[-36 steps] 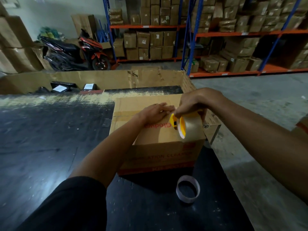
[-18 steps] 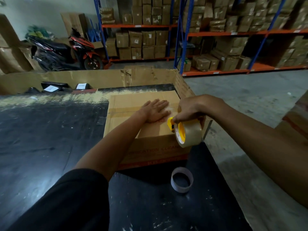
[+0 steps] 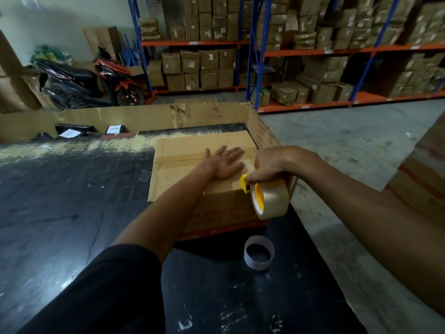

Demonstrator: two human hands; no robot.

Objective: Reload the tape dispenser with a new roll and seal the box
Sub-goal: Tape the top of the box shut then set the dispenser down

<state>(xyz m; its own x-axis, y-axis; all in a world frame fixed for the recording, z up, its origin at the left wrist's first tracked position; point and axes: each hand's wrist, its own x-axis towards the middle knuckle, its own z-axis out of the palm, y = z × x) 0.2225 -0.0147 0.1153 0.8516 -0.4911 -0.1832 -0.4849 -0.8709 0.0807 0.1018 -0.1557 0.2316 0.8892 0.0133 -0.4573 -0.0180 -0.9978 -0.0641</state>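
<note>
The yellow tape dispenser (image 3: 248,186) with its fat clear roll (image 3: 272,201) sits in the right hand (image 3: 272,165), fingers curled tight around it, at the near right edge of the cardboard box (image 3: 192,165) on the dark surface (image 3: 72,201). Roll's hole faces left, dispenser nose toward the box top. Compared to before, the left hand (image 3: 224,162) has gone flat with fingers spread on the lid, and the dispenser's been pulled nearer.

Left hand (image 3: 225,162) lies flat, fingers spread, on the closed box (image 3: 192,165) top. Right hand (image 3: 272,165) grips yellow tape dispenser (image 3: 267,198) w/ full roll at box's near-right corner — empty core (image 3: 258,252) stands on black table (image 3: 72,213) nearby.
</note>
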